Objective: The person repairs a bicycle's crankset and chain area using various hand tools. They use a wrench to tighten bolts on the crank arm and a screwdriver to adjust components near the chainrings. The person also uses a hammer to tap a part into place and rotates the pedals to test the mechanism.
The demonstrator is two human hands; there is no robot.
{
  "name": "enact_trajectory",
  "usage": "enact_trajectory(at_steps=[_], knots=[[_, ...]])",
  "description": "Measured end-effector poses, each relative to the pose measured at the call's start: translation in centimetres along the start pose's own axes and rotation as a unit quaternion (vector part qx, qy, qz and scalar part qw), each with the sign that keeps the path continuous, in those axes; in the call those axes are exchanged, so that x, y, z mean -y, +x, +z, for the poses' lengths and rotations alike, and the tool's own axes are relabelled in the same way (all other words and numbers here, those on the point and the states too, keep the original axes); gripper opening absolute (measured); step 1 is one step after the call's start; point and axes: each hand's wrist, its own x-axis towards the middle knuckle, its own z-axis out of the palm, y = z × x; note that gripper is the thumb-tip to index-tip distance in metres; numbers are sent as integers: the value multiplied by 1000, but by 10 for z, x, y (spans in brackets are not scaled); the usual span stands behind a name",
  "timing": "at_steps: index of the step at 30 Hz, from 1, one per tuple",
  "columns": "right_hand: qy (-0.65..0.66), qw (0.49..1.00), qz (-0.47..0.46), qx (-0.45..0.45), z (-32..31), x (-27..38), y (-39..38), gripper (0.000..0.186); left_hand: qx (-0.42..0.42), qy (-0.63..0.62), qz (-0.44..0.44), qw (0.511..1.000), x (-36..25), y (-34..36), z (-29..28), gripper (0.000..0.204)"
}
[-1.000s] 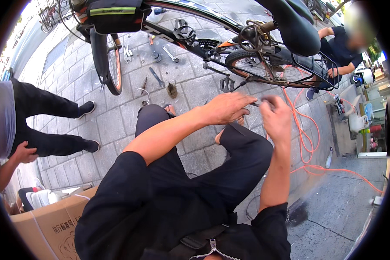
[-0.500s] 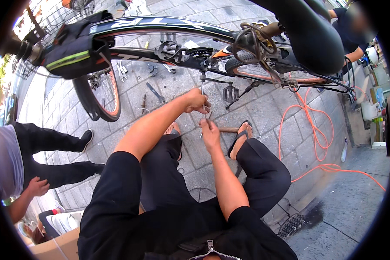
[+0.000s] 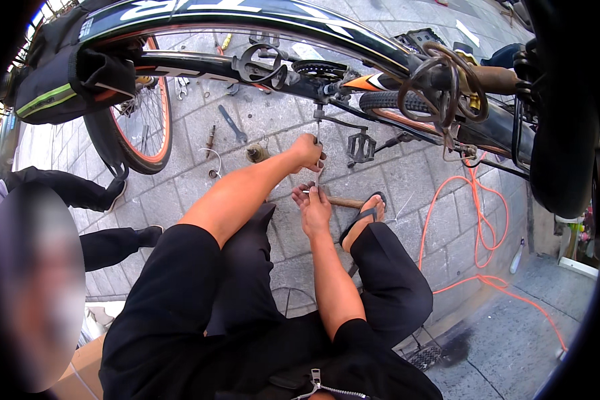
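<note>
A bicycle with a black frame [image 3: 200, 71] stands across the far side in front of me. Below its crank, my left hand [image 3: 307, 153] is closed around a thin metal rod [image 3: 319, 128] that rises toward the bottom bracket. Just beneath, my right hand [image 3: 315, 208] is turned partly palm up, thumb and fingers at a thin metal piece [image 3: 319, 179] that runs up toward the left hand. Whether this is the same rod I cannot tell. The black pedal [image 3: 361, 147] hangs to the right of my left hand.
A wooden handle [image 3: 345, 201] lies between my right hand and my sandalled foot [image 3: 368, 217]. A wrench [image 3: 233, 124] and a brass-coloured part [image 3: 257, 154] lie on the paving. An orange cable [image 3: 428, 230] loops at right. A person [image 3: 37, 280] is close on my left.
My view has shifted nearer the bicycle, and its saddle looms larger at right. My right hand's fingers have spread leftward from a pinch. The person at left has leaned in.
</note>
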Motion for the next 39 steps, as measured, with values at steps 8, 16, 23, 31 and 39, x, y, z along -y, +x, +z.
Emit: enact_trajectory(at_steps=[8, 16, 23, 31, 39], knots=[[62, 997, 17, -48, 4, -21, 15, 18, -33, -1, 53, 998, 14, 2, -7, 26], [273, 950, 138, -59, 1, 1, 11, 23, 8, 61, 43, 997, 25, 6, -20, 25], [37, 991, 53, -117, -13, -15, -1, 37, -70, 231, 89, 966, 14, -1, -13, 31], [-352, 897, -236, -129, 5, -18, -3, 23, -173, 285, 112, 936, 11, -12, 1, 41], [195, 944, 247, 98, -26, 4, 30, 36, 48, 72, 20, 996, 28, 5, -14, 24]])
